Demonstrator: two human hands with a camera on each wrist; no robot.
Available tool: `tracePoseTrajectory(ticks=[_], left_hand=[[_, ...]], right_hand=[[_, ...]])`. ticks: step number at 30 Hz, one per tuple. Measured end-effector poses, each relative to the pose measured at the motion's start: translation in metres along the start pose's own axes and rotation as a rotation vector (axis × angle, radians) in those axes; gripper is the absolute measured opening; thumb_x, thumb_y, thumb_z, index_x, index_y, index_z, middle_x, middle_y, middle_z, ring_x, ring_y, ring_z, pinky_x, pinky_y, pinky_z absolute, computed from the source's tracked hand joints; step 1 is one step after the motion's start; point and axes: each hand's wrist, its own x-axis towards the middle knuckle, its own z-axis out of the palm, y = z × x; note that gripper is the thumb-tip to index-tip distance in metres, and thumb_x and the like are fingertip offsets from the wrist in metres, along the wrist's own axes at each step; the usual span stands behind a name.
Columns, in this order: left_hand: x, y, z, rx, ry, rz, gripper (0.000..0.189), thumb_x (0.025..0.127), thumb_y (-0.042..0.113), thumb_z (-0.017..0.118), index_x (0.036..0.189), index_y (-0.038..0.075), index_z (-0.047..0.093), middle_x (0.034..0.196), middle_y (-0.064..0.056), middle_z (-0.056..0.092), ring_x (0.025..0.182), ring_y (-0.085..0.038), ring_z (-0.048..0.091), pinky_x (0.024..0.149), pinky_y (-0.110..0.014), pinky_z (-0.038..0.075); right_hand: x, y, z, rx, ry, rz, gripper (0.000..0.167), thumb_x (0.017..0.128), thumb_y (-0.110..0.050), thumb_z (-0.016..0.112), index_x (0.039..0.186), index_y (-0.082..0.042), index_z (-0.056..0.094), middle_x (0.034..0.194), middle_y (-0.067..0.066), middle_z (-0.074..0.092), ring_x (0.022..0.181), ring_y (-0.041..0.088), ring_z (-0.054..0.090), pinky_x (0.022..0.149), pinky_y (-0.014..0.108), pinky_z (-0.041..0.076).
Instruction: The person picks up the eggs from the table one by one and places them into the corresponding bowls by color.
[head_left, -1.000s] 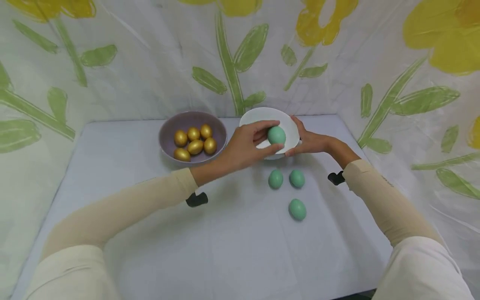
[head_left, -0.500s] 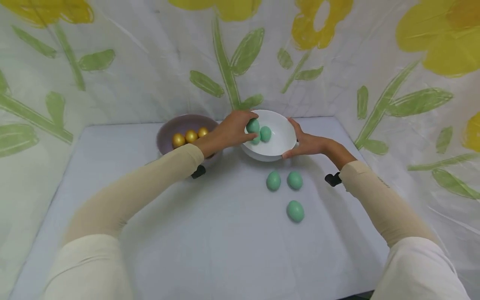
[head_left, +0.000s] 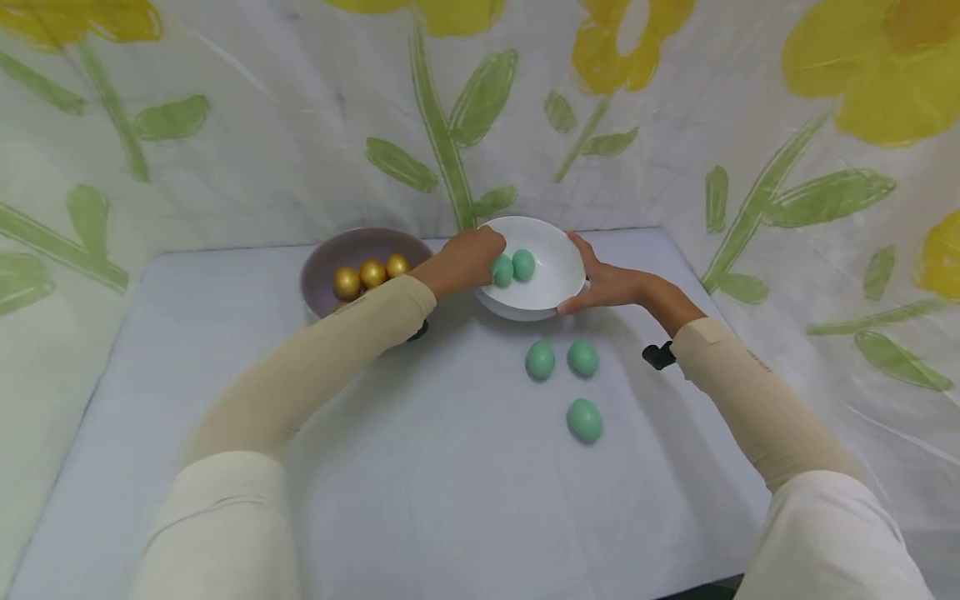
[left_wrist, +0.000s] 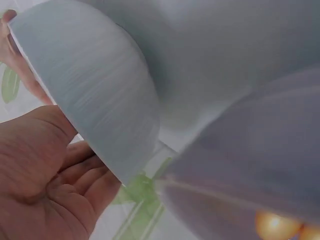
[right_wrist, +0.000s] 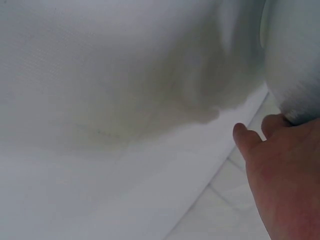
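We are working over a pale table [head_left: 420, 500], which is spreading beneath all our fingers. Our left sleeve [head_left: 315, 367] is trailing behind the left fingers and crossing the near side of the purple bowl [head_left: 367, 242]; a dropping elbow could be knocking that bowl, which is sitting just left of those fingers. The white bowl [head_left: 555, 267] is standing between our two hands, its left rim lying under the left one. Our right hand [head_left: 609, 283] is gripping the opposite side, thumb and fingers spreading wide along the rim; if that hold is slackening or pushing unevenly, we are risking a skidding or tipping bowl. Our left hand [head_left: 471, 260] is reaching over the left rim with bending fingers, but their tips are hiding, so we are not managing to tell whether they are pinching anything; a wrist snagging the rim would probably be jolting the bowl. Two green eggs [head_left: 523, 265] are resting inside it, right beside the left fingers, and any egg falling from too high could be striking them. Three loose eggs [head_left: 582, 357] are lying on our side of the right thumb, where a brushing sleeve could be rolling them away. Gold eggs [head_left: 347, 283] are showing left of the left fingers, partly hiding behind the sleeve.
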Motion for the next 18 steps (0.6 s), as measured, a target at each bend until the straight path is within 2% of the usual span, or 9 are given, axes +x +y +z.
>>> tracePoseTrajectory(ticks=[3, 6, 18], left_hand=[[0.005, 0.005, 0.002, 0.049, -0.051, -0.036, 0.027, 0.101, 0.001, 0.065, 0.128, -0.001, 0.063, 0.125, -0.017, 0.064, 0.109, -0.03, 0.062, 0.092, -0.042, 0.056], [0.008, 0.006, 0.005, 0.072, -0.081, -0.053, 0.027, 0.104, 0.001, 0.059, 0.131, 0.001, 0.062, 0.126, -0.017, 0.062, 0.111, -0.031, 0.062, 0.092, -0.043, 0.056], [0.013, 0.006, 0.012, 0.017, -0.097, -0.079, 0.032, 0.097, 0.0, 0.068, 0.129, 0.0, 0.063, 0.124, -0.017, 0.063, 0.109, -0.03, 0.06, 0.097, -0.043, 0.053]], right_hand=[[0.001, 0.001, 0.002, 0.014, 0.001, -0.007, 0.139, 0.086, -0.048, 0.087, 0.162, -0.033, -0.029, 0.175, 0.011, -0.008, 0.16, 0.033, 0.007, 0.127, 0.06, 0.015], [0.002, 0.001, 0.004, 0.017, 0.001, -0.015, 0.139, 0.087, -0.047, 0.086, 0.162, -0.034, -0.029, 0.175, 0.01, -0.008, 0.16, 0.033, 0.007, 0.127, 0.06, 0.015], [0.002, 0.0, 0.006, 0.017, -0.003, -0.01, 0.139, 0.086, -0.047, 0.087, 0.162, -0.034, -0.029, 0.175, 0.01, -0.007, 0.161, 0.033, 0.005, 0.127, 0.061, 0.013]])
